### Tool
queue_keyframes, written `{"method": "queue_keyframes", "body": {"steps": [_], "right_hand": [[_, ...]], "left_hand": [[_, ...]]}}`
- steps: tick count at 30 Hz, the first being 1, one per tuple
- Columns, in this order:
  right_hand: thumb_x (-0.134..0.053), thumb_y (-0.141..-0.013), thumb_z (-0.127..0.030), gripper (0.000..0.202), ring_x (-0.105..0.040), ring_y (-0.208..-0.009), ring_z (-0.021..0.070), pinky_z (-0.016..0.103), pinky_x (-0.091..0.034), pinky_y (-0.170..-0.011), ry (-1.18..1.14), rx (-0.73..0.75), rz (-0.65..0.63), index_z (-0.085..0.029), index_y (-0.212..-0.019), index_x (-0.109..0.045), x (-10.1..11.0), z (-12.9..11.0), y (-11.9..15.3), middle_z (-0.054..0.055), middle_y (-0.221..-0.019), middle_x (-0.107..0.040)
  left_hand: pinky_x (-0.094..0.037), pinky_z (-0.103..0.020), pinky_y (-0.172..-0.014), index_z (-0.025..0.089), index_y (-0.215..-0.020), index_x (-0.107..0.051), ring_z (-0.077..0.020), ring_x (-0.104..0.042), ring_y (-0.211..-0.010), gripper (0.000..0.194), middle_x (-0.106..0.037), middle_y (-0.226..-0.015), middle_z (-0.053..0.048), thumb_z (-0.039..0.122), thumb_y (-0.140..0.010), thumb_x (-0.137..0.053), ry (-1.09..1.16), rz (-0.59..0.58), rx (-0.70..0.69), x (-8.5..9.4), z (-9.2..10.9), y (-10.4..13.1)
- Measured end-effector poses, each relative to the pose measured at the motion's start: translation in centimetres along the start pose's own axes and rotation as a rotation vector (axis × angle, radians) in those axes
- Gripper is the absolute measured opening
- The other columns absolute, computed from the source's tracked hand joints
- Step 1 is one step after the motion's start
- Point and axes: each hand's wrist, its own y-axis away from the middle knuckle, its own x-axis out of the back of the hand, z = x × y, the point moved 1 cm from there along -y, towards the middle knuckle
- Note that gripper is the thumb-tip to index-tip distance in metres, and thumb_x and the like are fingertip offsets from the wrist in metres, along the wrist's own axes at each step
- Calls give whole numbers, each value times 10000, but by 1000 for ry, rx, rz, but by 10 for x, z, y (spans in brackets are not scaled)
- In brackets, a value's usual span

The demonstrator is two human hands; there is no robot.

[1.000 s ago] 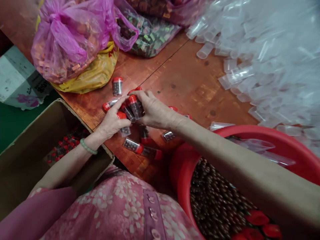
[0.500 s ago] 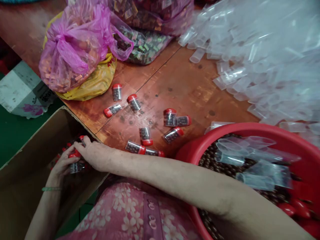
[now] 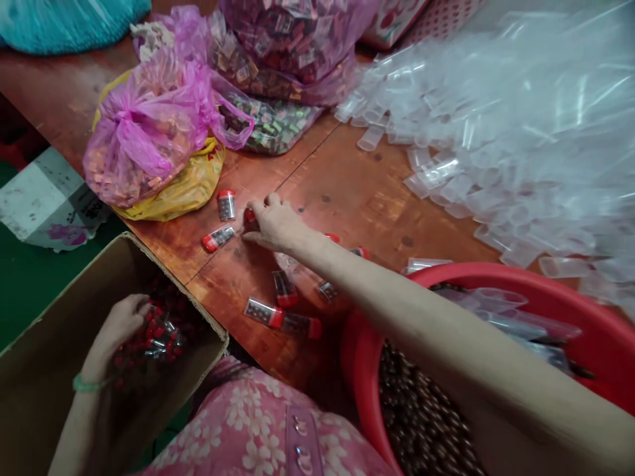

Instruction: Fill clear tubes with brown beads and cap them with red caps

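My right hand [image 3: 278, 221] reaches over the wooden table with thumb and fingers around a small clear jar with a red cap [image 3: 249, 215]; the palm hides most of its body. Beside it, two more red-capped jars of dark balls, one upright [image 3: 227, 205] and one on its side [image 3: 218, 238], are close to the fingertips. Nearer the table's front edge are several similar jars [image 3: 264, 312], some partly behind my right forearm. My left hand [image 3: 122, 322], wearing a green bangle, is inside a cardboard box [image 3: 54, 370], fingers curled above a heap of red-capped jars [image 3: 161, 340]; what they hold is hidden.
A red tub [image 3: 364, 370] of dark brown balls [image 3: 421, 403] and clear tubes stands at the right, under my right arm. Clear plastic tubes [image 3: 496, 132] are piled behind it. Pink [image 3: 143, 132] and yellow [image 3: 191, 185] bags sit at the table's back left.
My right hand has left the box and moved up and right onto a jar on the table. My left hand stays in the box, no longer visibly holding a jar. The view has shifted slightly.
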Motion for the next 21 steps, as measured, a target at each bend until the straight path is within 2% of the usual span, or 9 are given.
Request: {"method": "queue_keyframes", "body": {"steps": [2, 4, 5, 7, 9, 12, 14, 17, 21], "right_hand": [[-607, -838, -352, 491, -543, -1106, 326, 402, -459, -841, -3, -8, -23, -175, -1286, -512, -5, 7, -13, 187, -1280, -489], [-580, -830, -245, 435, -579, -1052, 280, 347, -458, -811, -12, 13, -53, -173, -1257, -539, -1, 12, -18, 169, -1253, -528], [-572, -819, -202, 426, -594, -1027, 258, 320, -456, -798, -15, 22, -73, -170, -1244, -549, 4, 16, -18, 155, -1225, -560], [-562, -814, -177, 407, -607, -1004, 233, 286, -449, -783, -18, 27, -112, -165, -1220, -566, 16, 29, -14, 127, -1149, -627], [-544, -835, -203, 358, -617, -985, 224, 273, -445, -773, -11, 9, -148, -163, -1188, -588, 28, 49, -3, 110, -1085, -671], [-535, -847, -226, 307, -635, -932, 228, 283, -448, -743, 22, -65, -200, -150, -1132, -617, 33, 85, 18, 120, -1055, -692], [-517, -867, -246, 305, -644, -892, 241, 306, -451, -720, 51, -141, -225, -130, -1133, -615, 28, 108, 31, 141, -1021, -696], [-469, -920, -360, 348, -645, -893, 252, 325, -459, -727, 68, -228, -249, -120, -1120, -622, 15, 132, 44, 168, -1029, -680], [-480, -873, -620, 595, -643, -923, 238, 322, -481, -777, -42, -222, -324, -177, -1265, -554, 6, 137, 53, 156, -1138, -611]], "left_hand": [[-496, -393, -910, 178, -1088, -669, -293, -628, -1018, 462, -695, -1115, -100, 505, -793, -530, -105, 147, -157, 16, 43, 10], [-521, -369, -858, 185, -1141, -641, -247, -645, -910, 426, -694, -1046, -75, 470, -864, -488, -173, 258, -385, 17, 92, 12], [-524, -367, -856, 178, -1158, -625, -236, -641, -889, 417, -683, -1041, -76, 452, -875, -489, -208, 261, -510, 11, 116, 9], [-479, -418, -969, 139, -1273, -541, -276, -590, -1067, 475, -605, -1218, -131, 400, -877, -512, -362, 235, -713, -9, 158, -4], [-445, -486, -1000, 95, -1368, -436, -346, -494, -1193, 589, -487, -1346, -203, 357, -855, -561, -540, 295, -729, -32, 185, -23], [-482, -517, -883, 66, -1410, -371, -387, -486, -1140, 583, -507, -1255, -245, 259, -876, -501, -737, 305, -666, -57, 203, -47], [-485, -503, -838, 57, -1422, -357, -381, -497, -1099, 535, -538, -1162, -244, 170, -900, -376, -796, 320, -652, -63, 204, -57], [-472, -491, -851, 46, -1450, -316, -372, -500, -1102, 570, -534, -1147, -248, 88, -881, -291, -811, 359, -663, -62, 203, -63], [-460, -483, -908, 59, -1474, -282, -371, -476, -1175, 599, -445, -1321, -266, 86, -876, -309, -752, 371, -749, -57, 211, -70]]}}
